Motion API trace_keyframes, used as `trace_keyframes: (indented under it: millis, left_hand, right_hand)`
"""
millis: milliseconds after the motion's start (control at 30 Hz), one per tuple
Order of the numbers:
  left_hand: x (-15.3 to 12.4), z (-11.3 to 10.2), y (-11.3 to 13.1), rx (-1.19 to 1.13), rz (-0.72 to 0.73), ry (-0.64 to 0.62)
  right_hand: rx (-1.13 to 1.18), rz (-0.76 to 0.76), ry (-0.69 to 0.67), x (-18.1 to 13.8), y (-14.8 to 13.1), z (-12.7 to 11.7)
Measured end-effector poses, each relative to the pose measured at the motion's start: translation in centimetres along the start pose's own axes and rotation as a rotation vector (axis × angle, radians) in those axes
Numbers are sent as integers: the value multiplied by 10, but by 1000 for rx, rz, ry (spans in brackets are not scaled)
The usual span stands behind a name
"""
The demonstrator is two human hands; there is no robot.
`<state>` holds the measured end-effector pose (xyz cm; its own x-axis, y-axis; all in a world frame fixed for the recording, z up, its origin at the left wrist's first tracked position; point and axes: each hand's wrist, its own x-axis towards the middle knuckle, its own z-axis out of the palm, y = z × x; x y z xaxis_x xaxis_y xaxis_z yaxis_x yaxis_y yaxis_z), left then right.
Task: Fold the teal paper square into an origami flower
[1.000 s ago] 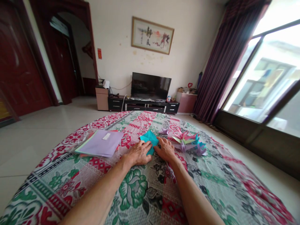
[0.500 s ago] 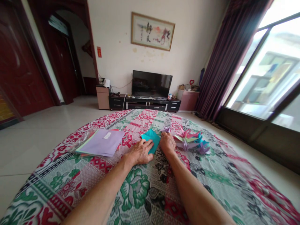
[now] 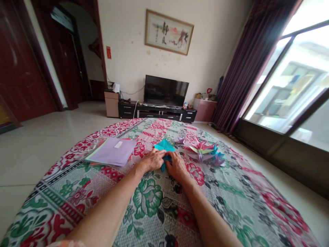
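Observation:
A teal sheet of folded paper (image 3: 164,145) lies on the round table with its flowered cloth (image 3: 154,206). My left hand (image 3: 153,160) rests on the paper's near left part, fingers curled and pressing down. My right hand (image 3: 175,166) sits close beside it on the paper's near right corner, fingers bent onto the paper. Both hands hide the paper's near half. To the right, a cluster of folded paper cranes (image 3: 205,151) in pink, green, purple and teal lies a hand's width from my right hand.
A stack of coloured sheets with a lilac one on top (image 3: 111,152) lies left of my hands. Beyond the table stand a television (image 3: 166,91) on a low dark cabinet, a dark red door at left and a large window with a purple curtain at right.
My right hand has pulled back from the paper's far right edge to its near corner, closing in beside my left hand. The paper looks folded smaller. The view has shifted slightly.

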<state>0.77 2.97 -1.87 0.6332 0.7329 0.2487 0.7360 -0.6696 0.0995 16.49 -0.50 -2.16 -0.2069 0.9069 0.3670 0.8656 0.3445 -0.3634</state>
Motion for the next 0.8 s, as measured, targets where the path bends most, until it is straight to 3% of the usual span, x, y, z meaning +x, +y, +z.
trace_keyframes:
  millis: [800]
  left_hand:
    - [0,9,-5,-37,-10,33]
  right_hand:
    - [-177,-1,-33,-25,-20,0]
